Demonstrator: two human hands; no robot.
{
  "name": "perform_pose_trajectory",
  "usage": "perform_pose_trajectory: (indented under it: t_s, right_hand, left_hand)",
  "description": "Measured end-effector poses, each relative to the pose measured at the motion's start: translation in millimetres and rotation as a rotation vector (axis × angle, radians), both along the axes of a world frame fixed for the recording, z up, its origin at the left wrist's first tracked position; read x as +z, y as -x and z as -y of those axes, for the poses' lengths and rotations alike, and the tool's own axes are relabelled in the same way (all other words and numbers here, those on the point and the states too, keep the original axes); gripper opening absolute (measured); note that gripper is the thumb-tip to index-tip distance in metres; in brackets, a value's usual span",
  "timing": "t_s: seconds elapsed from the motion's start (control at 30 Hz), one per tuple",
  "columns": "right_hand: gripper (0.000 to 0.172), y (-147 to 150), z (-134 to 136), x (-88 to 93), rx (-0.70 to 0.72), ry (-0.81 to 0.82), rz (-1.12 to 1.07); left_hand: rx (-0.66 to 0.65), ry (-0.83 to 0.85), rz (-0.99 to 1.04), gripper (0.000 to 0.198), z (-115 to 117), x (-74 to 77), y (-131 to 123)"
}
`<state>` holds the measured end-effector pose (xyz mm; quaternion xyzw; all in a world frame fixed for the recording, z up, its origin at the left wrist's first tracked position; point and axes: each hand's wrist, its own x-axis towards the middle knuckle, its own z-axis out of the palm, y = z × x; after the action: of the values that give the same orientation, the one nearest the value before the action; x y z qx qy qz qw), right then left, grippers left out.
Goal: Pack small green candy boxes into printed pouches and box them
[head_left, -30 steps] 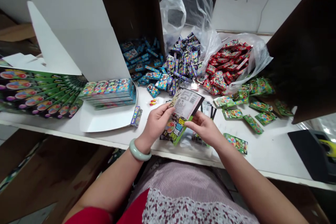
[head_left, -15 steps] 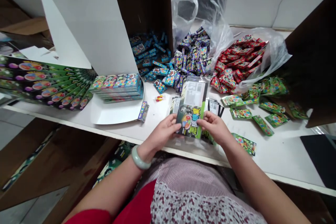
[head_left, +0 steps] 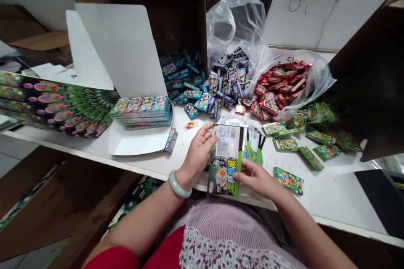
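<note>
A black and green printed candy pouch (head_left: pixel 224 164) is held upright over the table's front edge. My left hand (head_left: pixel 199 151) grips its upper left side, and my right hand (head_left: pixel 257 180) pinches its lower right side. Behind it, more flat pouches (head_left: pixel 253 145) lie fanned on the white table (head_left: pixel 151 164). To the left, an opened white display box (head_left: pixel 139 145) holds stacked rows of small candy boxes (head_left: pixel 143 111). A single purple candy box (head_left: pixel 171 140) leans at its right edge. A green candy packet (head_left: pixel 288 179) lies beyond my right forearm.
Heaps of blue boxes (head_left: pixel 186 71), purple boxes (head_left: pixel 232 75) and red packets (head_left: pixel 280 86) fill the back, the red ones in a clear plastic bag (head_left: pixel 320 73). Green packets (head_left: pixel 311 157) are scattered right. Brown cartons (head_left: pixel 176 12) stand behind and at the right. Folded green display boxes (head_left: pixel 59 107) lie left.
The pouch has come down toward the table's front edge. My left hand has shifted from its lower corner to its upper left side. The camera view has tilted up slightly.
</note>
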<state>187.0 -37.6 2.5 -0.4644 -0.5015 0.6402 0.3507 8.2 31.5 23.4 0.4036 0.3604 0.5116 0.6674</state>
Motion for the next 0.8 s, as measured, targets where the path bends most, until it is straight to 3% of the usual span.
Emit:
perform_pose_trajectory:
  t_s: [0.13, 0.23, 0.53, 0.63, 0.73, 0.8]
  right_hand:
    - [0.050, -13.2, -7.6, 14.7, -0.345, -0.189, 0.001]
    - [0.054, -18.5, -14.4, 22.9, -0.471, -0.258, 0.039]
    - [0.016, -25.4, -9.8, 23.3, -0.259, -0.347, 0.273]
    - [0.017, -31.4, -14.8, 26.5, -0.264, -0.403, 0.364]
    - [0.017, -32.5, -21.0, 27.9, -0.270, -0.460, 0.331]
    - [0.011, -30.7, -24.6, 27.1, -0.293, -0.399, 0.214]
  left_hand:
    - [-0.135, -0.049, -0.067, 0.056, 11.3, -4.1, -8.0]
    - [-0.168, -0.095, -0.157, 0.059, 14.2, -2.7, -4.1]
    - [-0.184, -0.245, -0.496, 0.024, 10.1, 2.0, 14.4]
    - [-0.149, -0.390, -0.596, 0.018, 6.3, 1.8, 10.6]
    - [-0.148, -0.384, -0.542, 0.017, 1.8, 3.6, 6.7]
    - [-0.139, -0.314, -0.455, 0.014, -0.4, 4.4, 5.9]
